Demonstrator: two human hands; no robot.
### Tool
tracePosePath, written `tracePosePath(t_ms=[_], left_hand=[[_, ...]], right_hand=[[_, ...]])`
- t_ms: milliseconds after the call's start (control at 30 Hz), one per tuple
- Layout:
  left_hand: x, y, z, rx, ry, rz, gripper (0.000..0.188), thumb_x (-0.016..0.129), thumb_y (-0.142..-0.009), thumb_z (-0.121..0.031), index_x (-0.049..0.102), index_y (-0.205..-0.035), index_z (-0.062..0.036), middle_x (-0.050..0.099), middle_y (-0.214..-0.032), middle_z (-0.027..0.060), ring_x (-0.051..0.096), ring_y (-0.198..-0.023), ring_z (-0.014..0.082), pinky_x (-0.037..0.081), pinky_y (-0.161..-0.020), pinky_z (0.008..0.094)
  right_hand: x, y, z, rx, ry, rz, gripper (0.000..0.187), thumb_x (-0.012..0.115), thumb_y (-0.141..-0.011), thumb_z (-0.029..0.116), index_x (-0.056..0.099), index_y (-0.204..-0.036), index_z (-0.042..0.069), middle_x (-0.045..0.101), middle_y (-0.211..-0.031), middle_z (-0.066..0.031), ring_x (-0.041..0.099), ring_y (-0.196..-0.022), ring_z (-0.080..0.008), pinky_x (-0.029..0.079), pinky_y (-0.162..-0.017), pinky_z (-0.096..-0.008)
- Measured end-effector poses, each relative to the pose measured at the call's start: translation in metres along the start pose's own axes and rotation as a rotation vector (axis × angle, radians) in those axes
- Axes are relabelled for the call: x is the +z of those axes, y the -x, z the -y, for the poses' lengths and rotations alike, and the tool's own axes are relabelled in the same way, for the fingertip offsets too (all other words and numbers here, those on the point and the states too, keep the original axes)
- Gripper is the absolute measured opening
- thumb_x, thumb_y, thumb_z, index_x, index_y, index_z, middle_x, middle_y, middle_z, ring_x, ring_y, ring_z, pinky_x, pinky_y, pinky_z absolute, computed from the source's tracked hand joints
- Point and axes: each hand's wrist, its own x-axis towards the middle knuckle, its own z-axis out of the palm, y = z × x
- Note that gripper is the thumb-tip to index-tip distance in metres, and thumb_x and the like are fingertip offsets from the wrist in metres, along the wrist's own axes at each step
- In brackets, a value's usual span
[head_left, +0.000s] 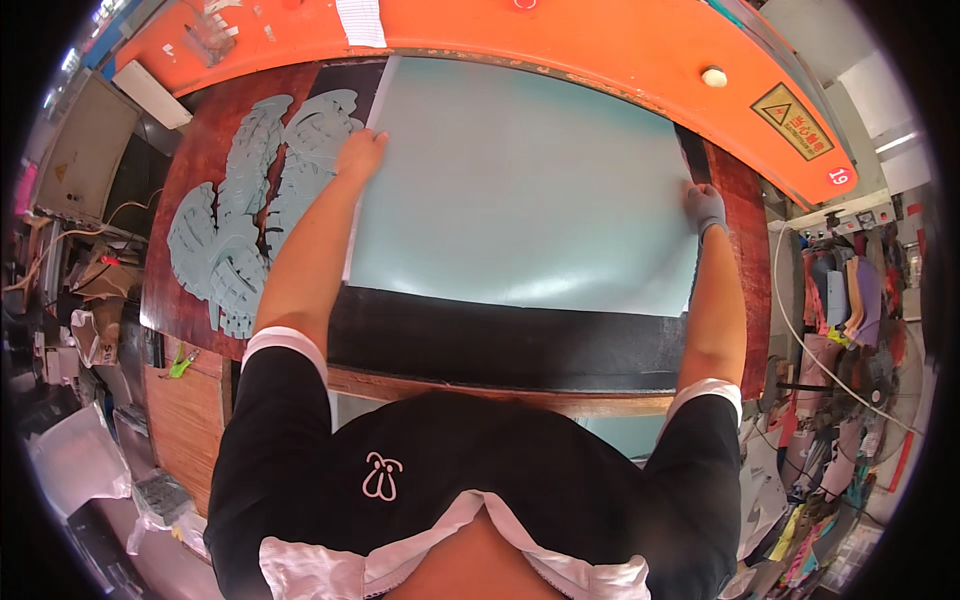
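A large, glossy pale green sheet [520, 190] lies over a black board [500, 345] in front of me. My bare left hand [362, 155] grips its left edge near the far corner, fingers closed. On the opposite edge my right hand [706, 208], in a grey glove, is closed on the sheet's side; its fingertips are partly hidden. Left of the sheet, piles of pale green cut pieces [240, 250] with curved, notched outlines lie on the reddish-brown table [190, 325]. My left forearm passes over part of them.
An orange machine beam [600, 45] spans the far side, bearing a white round knob [714, 76] and a yellow warning label [792, 121]. Hanging coloured pieces [850, 290] and a loose white cable [790, 325] are at the right. A grey metal box [88, 145] stands at the left.
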Motion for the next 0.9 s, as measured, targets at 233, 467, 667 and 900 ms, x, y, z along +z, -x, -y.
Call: tracePosePath(t_ms=[233,467,667,900], left_hand=[[0.004,0.024,-0.007,0.021,-0.179,-0.054,0.039,0.049,-0.089,-0.044,0.055,-0.09,-0.0052,0.064,-0.08,0.0205,0.061,-0.078,0.0415,0.047,-0.066,0.0512],[-0.001,0.017,-0.019,0.024,-0.249,-0.102,0.035,0.046,-0.091,-0.044,0.055,-0.091,-0.0101,0.065,-0.075,0.0164,0.062,-0.073,0.0386,0.047,-0.062,0.0497],[0.001,0.017,-0.013,-0.032,-0.115,-0.166,0.036,0.047,-0.09,-0.046,0.059,-0.089,-0.012,0.065,-0.075,0.0129,0.062,-0.073,0.0368,0.047,-0.062,0.0476],[0.003,0.014,-0.007,-0.109,0.158,-0.235,0.038,0.051,-0.087,-0.049,0.063,-0.081,-0.0133,0.065,-0.075,0.0111,0.061,-0.073,0.0346,0.046,-0.062,0.0448]], right_hand=[[0.015,0.065,-0.045,-0.046,0.001,-0.225,0.02,0.058,-0.084,0.022,0.061,-0.071,0.007,0.056,-0.064,0.0018,0.051,-0.059,-0.013,0.044,-0.06,-0.0251],[0.024,0.038,-0.041,0.06,0.187,-0.327,0.027,0.058,-0.084,0.029,0.063,-0.083,0.003,0.065,-0.076,-0.0136,0.063,-0.072,-0.0254,0.048,-0.07,-0.0357],[0.026,0.044,-0.037,0.051,0.347,-0.386,0.028,0.055,-0.083,0.033,0.064,-0.085,0.007,0.066,-0.08,-0.0129,0.064,-0.077,-0.0278,0.048,-0.073,-0.0383],[0.033,0.037,-0.01,0.039,0.438,-0.373,0.031,0.049,-0.084,0.036,0.064,-0.087,0.01,0.066,-0.088,-0.0155,0.062,-0.081,-0.0356,0.048,-0.074,-0.0432]])
